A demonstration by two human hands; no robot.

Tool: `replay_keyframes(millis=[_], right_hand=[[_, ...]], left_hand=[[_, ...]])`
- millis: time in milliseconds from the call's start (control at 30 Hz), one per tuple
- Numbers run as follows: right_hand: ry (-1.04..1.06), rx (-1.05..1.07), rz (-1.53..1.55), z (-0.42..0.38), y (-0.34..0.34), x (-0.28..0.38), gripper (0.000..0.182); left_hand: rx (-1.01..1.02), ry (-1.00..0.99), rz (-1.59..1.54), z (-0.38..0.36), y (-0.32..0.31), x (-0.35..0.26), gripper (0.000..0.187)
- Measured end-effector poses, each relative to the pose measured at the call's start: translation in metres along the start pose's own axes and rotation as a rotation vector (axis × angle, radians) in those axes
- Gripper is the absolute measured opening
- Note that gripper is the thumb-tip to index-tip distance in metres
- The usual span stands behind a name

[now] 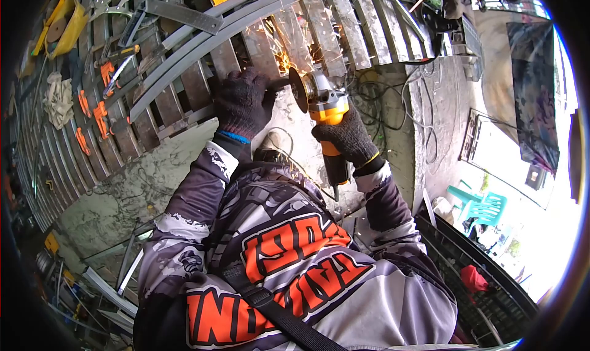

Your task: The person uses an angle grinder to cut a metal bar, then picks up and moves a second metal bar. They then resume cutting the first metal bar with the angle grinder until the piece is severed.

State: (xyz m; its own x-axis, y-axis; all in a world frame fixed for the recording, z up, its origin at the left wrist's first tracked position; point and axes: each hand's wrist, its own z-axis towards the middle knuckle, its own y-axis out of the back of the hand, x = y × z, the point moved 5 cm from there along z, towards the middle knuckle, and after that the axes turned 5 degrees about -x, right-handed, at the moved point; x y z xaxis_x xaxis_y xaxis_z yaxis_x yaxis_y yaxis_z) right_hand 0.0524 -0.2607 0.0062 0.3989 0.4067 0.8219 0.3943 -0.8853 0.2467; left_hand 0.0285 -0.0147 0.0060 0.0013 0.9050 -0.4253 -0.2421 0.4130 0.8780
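My right hand, in a black knit glove, is wrapped round the body of a yellow and black angle grinder. The grinder's disc stands nearly upright, facing my left hand. Sparks fly from its far edge over the slatted metal bench. My left hand, also gloved, is closed at the near edge of the bench. It grips a short dark metal piece that reaches to the disc; most of that piece is hidden by the glove.
Long grey metal bars and a steel square lie across the slatted bench. Orange-handled clamps and a crumpled cloth are at left. Black cables loop on the right. A green plastic chair stands beyond.
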Motion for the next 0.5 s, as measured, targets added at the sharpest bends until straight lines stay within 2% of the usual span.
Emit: replay_keyframes(millis=[167, 500], right_hand=[[-0.049, 0.001, -0.038, 0.0032, 0.0006, -0.0059, 0.068], [0.015, -0.001, -0.063, 0.0082, 0.0018, -0.0044, 0.069]], left_hand=[[-0.008, -0.007, 0.016, 0.0004, 0.0001, 0.0004, 0.029], [-0.005, -0.012, 0.049, -0.0002, 0.0004, -0.0003, 0.036]])
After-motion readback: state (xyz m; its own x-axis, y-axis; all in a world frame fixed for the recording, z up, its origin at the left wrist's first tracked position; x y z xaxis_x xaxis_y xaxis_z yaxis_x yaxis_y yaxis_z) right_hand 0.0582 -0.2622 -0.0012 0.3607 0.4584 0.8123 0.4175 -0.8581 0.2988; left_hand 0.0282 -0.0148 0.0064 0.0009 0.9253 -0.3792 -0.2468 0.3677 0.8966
